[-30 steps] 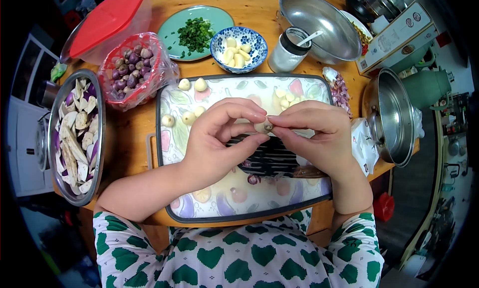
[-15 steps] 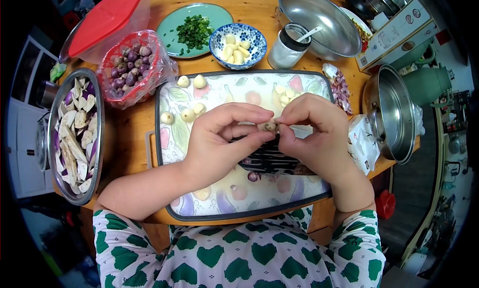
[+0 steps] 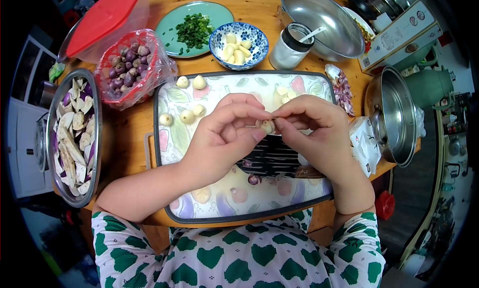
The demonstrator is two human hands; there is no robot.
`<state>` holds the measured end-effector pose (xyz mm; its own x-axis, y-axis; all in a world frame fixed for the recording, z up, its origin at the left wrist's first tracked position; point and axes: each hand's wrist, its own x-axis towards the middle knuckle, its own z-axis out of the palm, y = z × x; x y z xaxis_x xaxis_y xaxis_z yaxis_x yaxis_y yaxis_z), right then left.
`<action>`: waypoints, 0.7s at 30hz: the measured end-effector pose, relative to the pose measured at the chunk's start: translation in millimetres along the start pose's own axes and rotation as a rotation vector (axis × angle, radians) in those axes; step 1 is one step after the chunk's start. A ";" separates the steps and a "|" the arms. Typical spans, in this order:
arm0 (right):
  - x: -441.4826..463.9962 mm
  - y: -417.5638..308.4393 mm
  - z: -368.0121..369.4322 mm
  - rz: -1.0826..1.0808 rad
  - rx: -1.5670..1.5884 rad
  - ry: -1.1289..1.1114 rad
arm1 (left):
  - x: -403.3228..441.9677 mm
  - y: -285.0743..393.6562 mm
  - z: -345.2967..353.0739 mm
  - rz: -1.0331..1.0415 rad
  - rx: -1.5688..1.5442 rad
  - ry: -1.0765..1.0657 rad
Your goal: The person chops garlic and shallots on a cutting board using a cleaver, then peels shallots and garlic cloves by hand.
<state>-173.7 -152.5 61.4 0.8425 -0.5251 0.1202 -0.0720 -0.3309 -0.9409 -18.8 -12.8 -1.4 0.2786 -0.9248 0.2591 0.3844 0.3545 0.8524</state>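
Note:
My left hand (image 3: 219, 133) pinches a small pale garlic bulb (image 3: 267, 126) between thumb and fingers, above the middle of the cutting board (image 3: 214, 203). At the bulb's right side, the thumb and forefinger of my right hand (image 3: 319, 133) pinch its tip; a bit of skin seems to be between them, too small to make out. Under the hands lies a dark striped cleaver blade (image 3: 272, 156), partly hidden by my right hand. Purple skins (image 3: 254, 179) lie along its near edge. Several peeled bulbs (image 3: 187, 116) sit on the board's left, and pale slices (image 3: 284, 94) lie beyond my hands.
A red basket of purple bulbs (image 3: 130, 71) and a bowl of cut eggplant (image 3: 75, 138) stand left. Behind the board are a plate of chopped greens (image 3: 167, 26), a bowl of garlic cloves (image 3: 239, 51) and a jar (image 3: 289, 48). Metal basins (image 3: 399, 123) stand right.
The bulb has turned a little in my left fingers and shows more of its pale side. My right fingertips have shifted slightly at its tip.

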 end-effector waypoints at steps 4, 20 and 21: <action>1.1 -5.7 -4.0 0.028 0.047 -0.053 | -0.5 5.5 0.2 -0.026 0.066 0.012; 3.5 -7.0 -9.3 0.143 0.143 -0.070 | 0.2 4.8 4.3 -0.021 0.057 0.051; 2.3 -5.4 -7.4 0.142 0.148 -0.052 | -0.7 4.6 3.6 -0.060 0.012 0.049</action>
<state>-175.3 -157.7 69.0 0.8560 -0.5162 -0.0298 -0.1162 -0.1359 -0.9839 -20.3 -11.0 4.0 0.2987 -0.9362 0.1852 0.3911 0.2971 0.8711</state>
